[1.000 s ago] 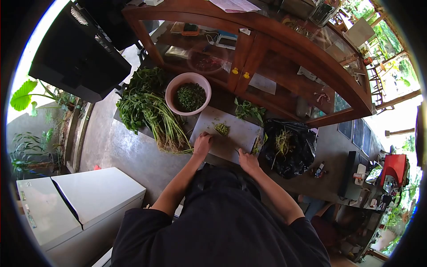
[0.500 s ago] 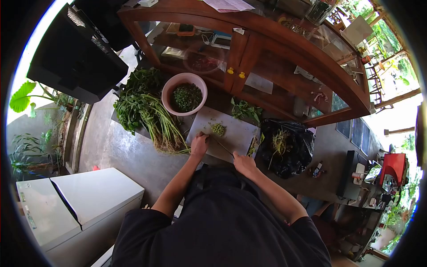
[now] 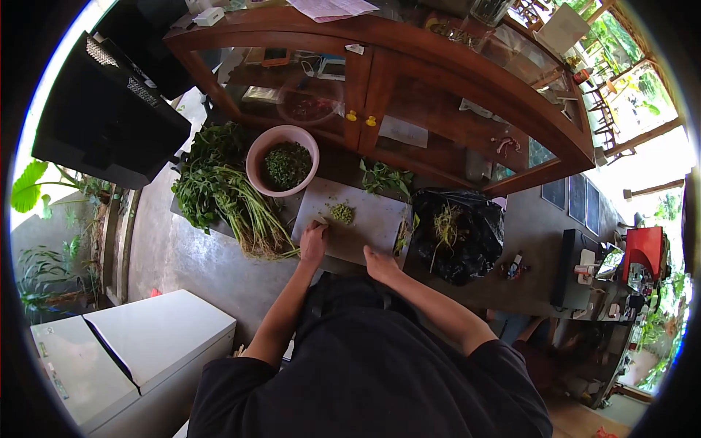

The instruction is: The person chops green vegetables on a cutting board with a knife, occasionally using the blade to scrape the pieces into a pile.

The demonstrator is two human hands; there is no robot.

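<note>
My left hand [image 3: 315,242] is closed at the left edge of the pale cutting board [image 3: 380,219], fingers pressed together; what they hold, if anything, is too small to make out. My right hand [image 3: 380,264] is in a fist at the board's near edge, around the handle of a knife whose blade hardly shows now. Between and beyond the hands lies a small heap of chopped green pieces [image 3: 342,212]. A pink bowl [image 3: 253,164] of chopped greens [image 3: 287,165] stands behind the board. To its left lies a large bunch of leafy stems with roots [image 3: 244,201].
Loose leafy sprigs [image 3: 385,179] lie behind the board. A black plastic bag [image 3: 478,241] with stem scraps [image 3: 447,226] is on the right. A glass-fronted wooden cabinet [image 3: 365,80] stands at the back, a white fridge [image 3: 175,336] at lower left. Another person is partly visible at lower right.
The view has shifted, so the board and bowl sit further left. The knife blade, earlier slanting over the board from my right hand towards my left, hardly shows now. My hands remain near the board.
</note>
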